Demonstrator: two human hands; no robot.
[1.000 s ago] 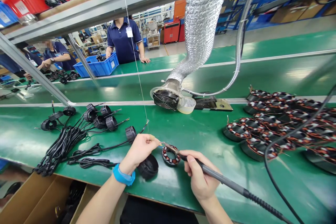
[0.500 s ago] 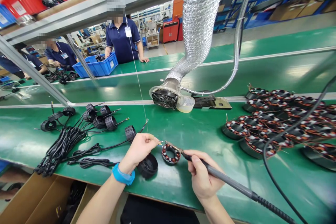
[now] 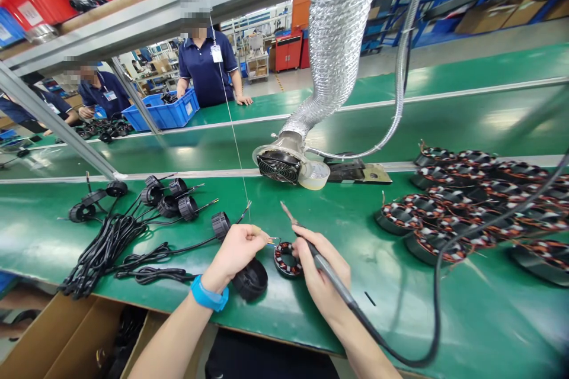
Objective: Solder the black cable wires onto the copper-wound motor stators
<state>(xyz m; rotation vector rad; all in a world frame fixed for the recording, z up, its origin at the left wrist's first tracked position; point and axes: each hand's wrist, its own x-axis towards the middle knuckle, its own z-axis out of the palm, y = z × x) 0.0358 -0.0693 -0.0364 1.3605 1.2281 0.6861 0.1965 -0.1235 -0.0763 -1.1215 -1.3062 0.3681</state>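
Observation:
A small wound stator (image 3: 287, 258) lies on the green bench in front of me. My left hand (image 3: 237, 247), with a blue wristband, is closed in a pinch on a thin wire lead (image 3: 270, 241) just left of the stator. A black round cap (image 3: 251, 279) lies beneath that hand. My right hand (image 3: 322, 275) grips a soldering iron (image 3: 311, 247), its tip raised and pointing up and away from the stator. The iron's black cord (image 3: 438, 284) loops off to the right.
A fume extractor fan (image 3: 278, 167) on a silver duct sits beyond the stator. Black cables with round caps (image 3: 133, 231) lie at left. Several wound stators (image 3: 462, 207) crowd the right. A cardboard box (image 3: 66, 337) stands below left. Two other people work across the far benches.
My right hand has swung the soldering iron's tip up and off the stator's lead. The left hand keeps its pinch in place.

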